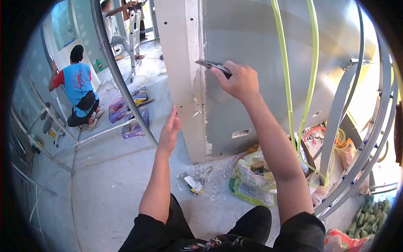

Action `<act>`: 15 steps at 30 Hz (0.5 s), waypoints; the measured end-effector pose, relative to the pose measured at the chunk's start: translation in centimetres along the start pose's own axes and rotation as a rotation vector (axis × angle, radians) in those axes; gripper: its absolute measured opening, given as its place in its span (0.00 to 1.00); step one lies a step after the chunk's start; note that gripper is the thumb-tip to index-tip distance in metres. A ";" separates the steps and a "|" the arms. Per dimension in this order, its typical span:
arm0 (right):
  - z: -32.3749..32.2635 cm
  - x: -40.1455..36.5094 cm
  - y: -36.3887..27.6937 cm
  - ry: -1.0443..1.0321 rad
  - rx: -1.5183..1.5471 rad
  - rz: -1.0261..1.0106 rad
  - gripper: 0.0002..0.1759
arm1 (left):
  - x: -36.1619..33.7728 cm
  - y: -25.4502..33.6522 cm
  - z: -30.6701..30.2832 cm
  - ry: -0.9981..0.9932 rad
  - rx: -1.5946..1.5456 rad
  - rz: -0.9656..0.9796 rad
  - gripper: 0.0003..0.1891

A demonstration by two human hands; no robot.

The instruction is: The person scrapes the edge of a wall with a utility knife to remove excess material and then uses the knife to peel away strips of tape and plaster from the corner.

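Observation:
My right hand [240, 82] is closed around a utility knife [215, 66], its blade pointing left at the wall's corner edge. That edge carries a whitish strip [196, 94], rough and partly peeled along its length. Lower down, my left hand [168, 133] has its fingers stretched upward, right at the near face of the wall end [180, 71]. Grey board [245, 94] forms the wall's right side. Scraps and white debris [195, 181] lie on the floor below the corner.
A bulging sack [252, 180] stands by the wall base. Yellow-green tubes [282, 54] hang on the right, near curved grey pipes [369, 155]. Scaffold tubing [121, 80] crosses the left. A person in a blue shirt [79, 82] crouches there; another is near a ladder [134, 40].

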State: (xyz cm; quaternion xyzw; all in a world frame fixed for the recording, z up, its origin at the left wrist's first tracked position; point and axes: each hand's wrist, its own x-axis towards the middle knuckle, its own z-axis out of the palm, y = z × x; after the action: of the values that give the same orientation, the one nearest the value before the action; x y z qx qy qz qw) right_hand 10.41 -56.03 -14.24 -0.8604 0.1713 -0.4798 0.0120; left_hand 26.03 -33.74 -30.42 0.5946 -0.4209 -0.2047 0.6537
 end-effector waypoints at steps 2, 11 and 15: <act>0.4 -0.4 0.2 -0.010 -0.008 -0.006 0.25 | 0.0 0.2 -0.1 0.006 0.026 0.007 0.61; 3.5 -3.1 0.8 0.018 0.033 0.062 0.24 | -0.2 0.4 0.1 -0.029 -0.049 -0.026 0.60; 6.1 -6.7 1.6 -0.062 0.014 0.017 0.25 | -0.5 0.8 0.6 -0.012 -0.047 -0.015 0.59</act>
State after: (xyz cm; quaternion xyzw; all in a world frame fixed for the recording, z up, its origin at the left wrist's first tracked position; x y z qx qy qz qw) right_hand 11.76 -56.33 -23.32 -0.8733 0.1748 -0.4540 0.0276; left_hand 25.11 -33.58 -29.84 0.5810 -0.4155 -0.2228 0.6635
